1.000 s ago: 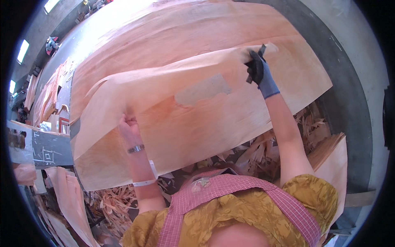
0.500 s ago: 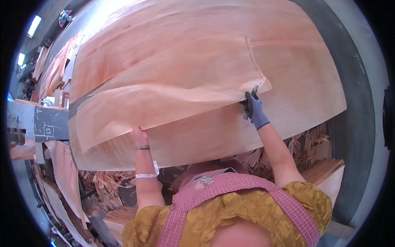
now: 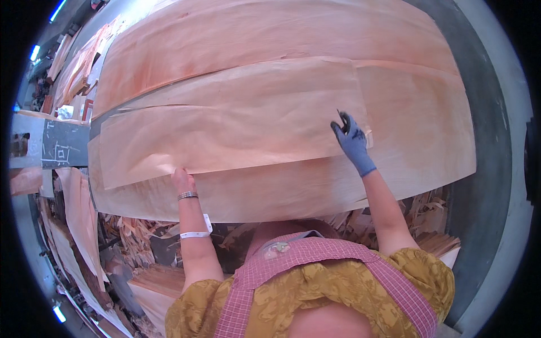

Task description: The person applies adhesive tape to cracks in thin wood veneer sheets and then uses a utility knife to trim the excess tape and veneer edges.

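Observation:
A thin, pale strip of wood veneer lies over larger veneer sheets in front of me. My left hand, bare and closed, pinches the strip's near edge towards its left end, where the veneer ripples. Over the strip's right end hovers my right hand, in a blue glove with dark fingertips. Its fingers are curled, and the narrow dark tip of a blade-like tool sticks out beyond them; the rest of the tool is hidden. A small torn flap shows at the strip's right edge beside the glove.
Broad reddish veneer sheets cover the far part of the stack. Veneer scraps are heaped below the near edge, beside stacked veneer. A grey marked surface stands at left, with hanging veneer near it.
My right hand has come off the strip's near edge and turned, its fingers now above the sheet. The lifted strip has settled flatter. My left hand still pinches the edge.

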A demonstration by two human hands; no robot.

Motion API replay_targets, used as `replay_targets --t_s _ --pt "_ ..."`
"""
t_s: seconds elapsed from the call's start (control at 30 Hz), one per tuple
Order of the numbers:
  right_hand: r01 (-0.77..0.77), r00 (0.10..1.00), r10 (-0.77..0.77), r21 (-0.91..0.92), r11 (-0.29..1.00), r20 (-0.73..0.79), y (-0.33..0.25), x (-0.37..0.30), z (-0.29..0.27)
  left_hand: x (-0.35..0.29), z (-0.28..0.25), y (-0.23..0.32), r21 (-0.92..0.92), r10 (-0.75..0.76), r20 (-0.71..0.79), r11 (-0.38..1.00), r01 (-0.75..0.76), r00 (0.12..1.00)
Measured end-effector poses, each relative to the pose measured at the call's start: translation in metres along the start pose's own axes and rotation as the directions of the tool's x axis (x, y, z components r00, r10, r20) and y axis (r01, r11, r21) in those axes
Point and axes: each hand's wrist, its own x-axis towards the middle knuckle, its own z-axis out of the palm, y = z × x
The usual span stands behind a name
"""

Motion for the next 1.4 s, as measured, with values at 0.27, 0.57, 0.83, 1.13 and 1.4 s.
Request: replay_targets --t_s 0.27,0.57,0.83,1.13,1.4 --pt "-0.108 0.969 0.197 -0.456 0.883 0.152 -0.001 0.031 0.029 -0.06 0.05 -0.004 0.528 0.627 0.502 0.323 -0.785 0.595" --pt "0.11 0.994 -0.109 -0.338 0.935 0.022 -0.009 0.04 0.049 -0.008 0.143 -0.042 0.399 0.305 0.89 -0.158 -0.903 0.34" --pt "0.599 0.686 -0.299 -0.282 0.75 0.663 -0.209 0.023 0.199 0.088 0.093 -0.012 0.492 0.549 0.762 -0.147 -0.858 0.343" --pt "0.661 0.63 -0.144 -0.43 0.615 0.763 -0.313 0.018 0.306 0.075 0.096 0.0 0.51 0.621 0.666 0.025 -0.86 0.413" --pt "0.688 0.568 -0.097 -0.407 0.601 0.817 -0.243 -0.045 0.237 0.069 0.097 0.005 0.543 0.601 0.669 0.006 -0.84 0.437"
